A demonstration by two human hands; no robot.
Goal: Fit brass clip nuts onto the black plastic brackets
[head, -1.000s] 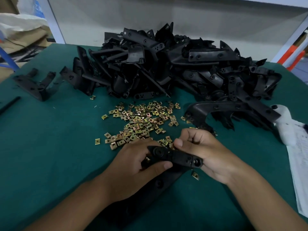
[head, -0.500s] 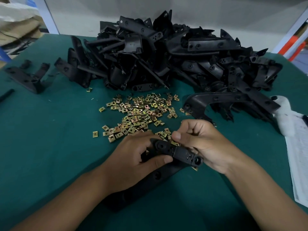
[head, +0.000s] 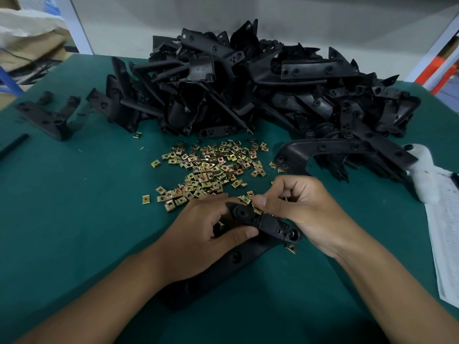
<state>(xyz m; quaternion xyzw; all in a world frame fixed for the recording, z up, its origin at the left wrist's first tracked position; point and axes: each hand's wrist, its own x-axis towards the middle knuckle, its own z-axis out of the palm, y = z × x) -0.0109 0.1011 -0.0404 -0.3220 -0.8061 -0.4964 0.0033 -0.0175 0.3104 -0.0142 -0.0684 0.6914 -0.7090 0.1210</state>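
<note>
A long black plastic bracket [head: 269,223] lies slanted on the green table in front of me, its lower arm running down-left under my wrist. My left hand [head: 198,234] grips its upper end, thumb across the top. My right hand [head: 298,207] pinches a brass clip nut [head: 257,210] between thumb and forefinger, right at the bracket's upper edge. Just beyond my hands lies a loose scatter of brass clip nuts [head: 211,167]. One single nut [head: 291,248] rests by the bracket's right end.
A big heap of black brackets [head: 260,90] fills the far half of the table. One curved bracket [head: 323,147] lies apart at the right, another bracket [head: 47,115] at the far left. White cloth and printed paper [head: 444,234] cover the right edge.
The right thumb and forefinger have shifted slightly left along the bracket's top edge with the nut. The left hand keeps its grip; the camera has tilted a little.
</note>
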